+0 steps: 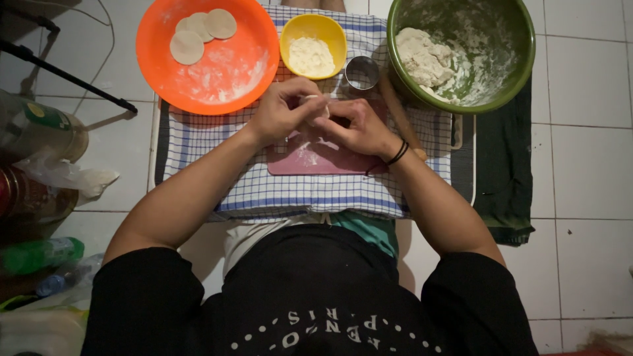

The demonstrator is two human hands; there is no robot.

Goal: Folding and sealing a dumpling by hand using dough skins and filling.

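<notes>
My left hand (285, 109) and my right hand (356, 125) meet over a pink cutting board (310, 161) dusted with flour. Both pinch a small pale piece of dough (315, 100) between the fingertips; most of it is hidden by the fingers. A wooden rolling pin (399, 112) lies just right of my right hand, partly under it. A round metal cutter (362, 72) stands beyond my hands.
An orange plate (224, 72) at the back left holds three flat dough rounds (198, 33). A yellow bowl (314, 29) holds flour. A green bowl (501, 72) at the back right holds a dough lump (422, 58). A checked cloth (290, 194) covers the tray. Bottles and a bag lie at left.
</notes>
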